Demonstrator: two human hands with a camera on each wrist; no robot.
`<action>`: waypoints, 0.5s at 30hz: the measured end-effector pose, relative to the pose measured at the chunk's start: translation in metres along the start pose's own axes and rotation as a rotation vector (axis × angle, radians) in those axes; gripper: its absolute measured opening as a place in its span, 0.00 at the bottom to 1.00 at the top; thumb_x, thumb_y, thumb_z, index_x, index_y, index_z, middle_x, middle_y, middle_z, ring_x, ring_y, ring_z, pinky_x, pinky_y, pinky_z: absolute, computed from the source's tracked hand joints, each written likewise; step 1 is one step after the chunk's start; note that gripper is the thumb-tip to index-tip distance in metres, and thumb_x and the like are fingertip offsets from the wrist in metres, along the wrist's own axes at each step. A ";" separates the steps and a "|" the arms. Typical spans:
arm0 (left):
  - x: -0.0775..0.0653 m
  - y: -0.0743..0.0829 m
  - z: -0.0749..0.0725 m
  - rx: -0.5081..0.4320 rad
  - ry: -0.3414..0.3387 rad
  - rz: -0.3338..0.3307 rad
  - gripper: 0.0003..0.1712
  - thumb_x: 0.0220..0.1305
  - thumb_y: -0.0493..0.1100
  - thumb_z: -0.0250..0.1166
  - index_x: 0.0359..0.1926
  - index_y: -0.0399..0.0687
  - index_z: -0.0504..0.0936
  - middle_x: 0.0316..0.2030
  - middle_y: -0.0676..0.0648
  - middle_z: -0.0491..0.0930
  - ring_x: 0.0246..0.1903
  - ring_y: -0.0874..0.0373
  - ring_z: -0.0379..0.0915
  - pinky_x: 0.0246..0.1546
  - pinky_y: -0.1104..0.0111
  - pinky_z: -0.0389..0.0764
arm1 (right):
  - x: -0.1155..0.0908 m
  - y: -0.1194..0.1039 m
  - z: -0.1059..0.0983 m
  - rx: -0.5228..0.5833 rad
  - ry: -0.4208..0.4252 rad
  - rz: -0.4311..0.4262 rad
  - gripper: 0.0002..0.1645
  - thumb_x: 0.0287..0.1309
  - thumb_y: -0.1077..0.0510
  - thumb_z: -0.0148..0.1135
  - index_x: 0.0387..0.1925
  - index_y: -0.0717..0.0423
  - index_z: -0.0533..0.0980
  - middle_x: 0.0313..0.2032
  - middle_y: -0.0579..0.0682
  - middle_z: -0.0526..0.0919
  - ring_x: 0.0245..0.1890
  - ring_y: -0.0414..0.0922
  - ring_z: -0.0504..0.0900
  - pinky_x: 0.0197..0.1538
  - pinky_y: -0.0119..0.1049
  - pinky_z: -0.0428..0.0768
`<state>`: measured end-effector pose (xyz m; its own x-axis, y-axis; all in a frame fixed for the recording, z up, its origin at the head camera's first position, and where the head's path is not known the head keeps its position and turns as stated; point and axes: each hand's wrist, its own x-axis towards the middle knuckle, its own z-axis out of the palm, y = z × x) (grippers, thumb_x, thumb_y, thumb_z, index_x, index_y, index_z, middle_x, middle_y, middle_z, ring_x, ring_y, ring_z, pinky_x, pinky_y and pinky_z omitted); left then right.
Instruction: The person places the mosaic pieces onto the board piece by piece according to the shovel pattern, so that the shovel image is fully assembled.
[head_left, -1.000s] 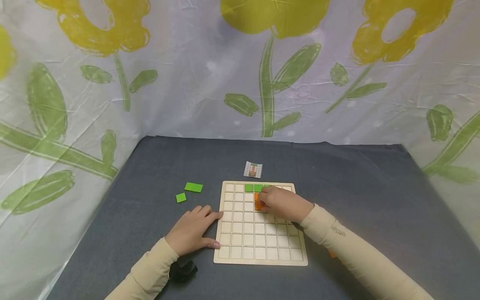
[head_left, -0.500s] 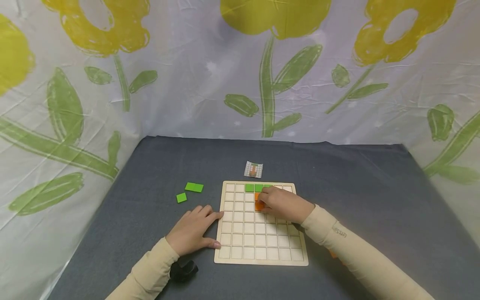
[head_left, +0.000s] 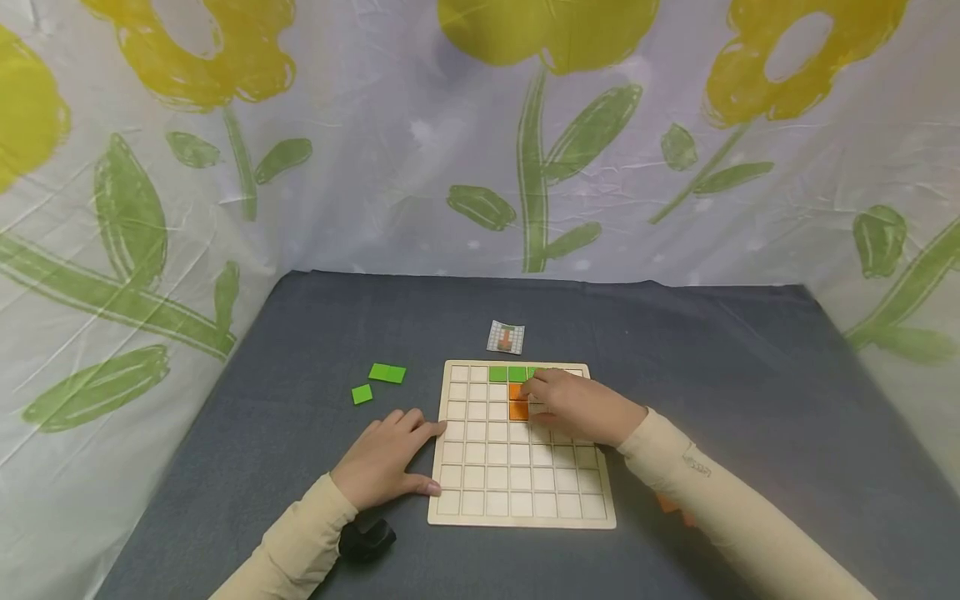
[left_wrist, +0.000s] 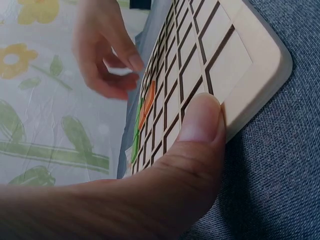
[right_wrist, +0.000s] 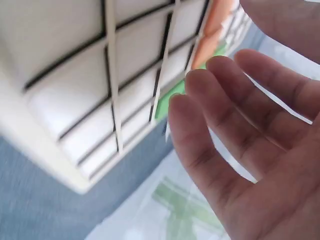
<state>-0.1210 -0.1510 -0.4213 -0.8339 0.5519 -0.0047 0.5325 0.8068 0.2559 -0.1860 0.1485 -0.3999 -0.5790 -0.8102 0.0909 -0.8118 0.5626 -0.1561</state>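
A pale wooden grid board lies on the dark cloth. My left hand rests at its left side; the thumb lies on the board's rim in the left wrist view. Over the board's upper right part is my right hand, fingers loosely bent and nothing between them in the right wrist view. Orange square tiles sit one below the other in a column beside its fingertips. Above them, green square tiles fill part of the top row, the right end partly hidden by the right hand.
Loose green tiles lie left of the board, with a single green tile nearer. More orange tiles show partly under the right sleeve. A small printed card lies behind the board. A black object is by the left wrist.
The right hand has let go of the lower orange tile and drawn slightly to the right, so both orange tiles show more. The left hand has stayed in place.
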 end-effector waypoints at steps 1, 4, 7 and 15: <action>0.000 0.000 0.000 -0.001 -0.002 0.000 0.45 0.42 0.65 0.73 0.61 0.49 0.75 0.41 0.51 0.73 0.38 0.58 0.66 0.33 0.65 0.65 | -0.004 0.000 -0.004 -0.004 -0.005 0.014 0.17 0.55 0.58 0.69 0.45 0.58 0.78 0.41 0.50 0.79 0.40 0.44 0.78 0.43 0.34 0.78; 0.001 0.000 0.000 0.004 -0.004 0.000 0.46 0.42 0.65 0.73 0.61 0.49 0.76 0.41 0.51 0.73 0.38 0.58 0.66 0.33 0.66 0.65 | -0.019 0.002 -0.013 -0.032 -0.025 0.061 0.17 0.54 0.58 0.69 0.45 0.58 0.78 0.40 0.50 0.78 0.39 0.44 0.78 0.42 0.35 0.78; 0.002 -0.001 0.000 0.013 -0.003 0.000 0.46 0.41 0.66 0.72 0.61 0.50 0.76 0.40 0.51 0.73 0.37 0.59 0.65 0.32 0.67 0.64 | -0.035 0.005 -0.018 -0.062 -0.044 0.108 0.16 0.54 0.58 0.69 0.44 0.59 0.78 0.38 0.49 0.79 0.37 0.44 0.78 0.40 0.35 0.78; 0.004 -0.002 0.003 0.020 -0.001 0.009 0.46 0.41 0.66 0.72 0.60 0.50 0.76 0.40 0.52 0.72 0.35 0.60 0.63 0.31 0.68 0.63 | -0.078 0.010 -0.015 -0.081 -0.079 0.221 0.16 0.54 0.54 0.69 0.43 0.58 0.80 0.35 0.47 0.78 0.33 0.40 0.77 0.37 0.35 0.77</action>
<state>-0.1243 -0.1496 -0.4250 -0.8288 0.5596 -0.0030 0.5431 0.8056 0.2366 -0.1496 0.2198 -0.3935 -0.7383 -0.6743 -0.0139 -0.6711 0.7366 -0.0837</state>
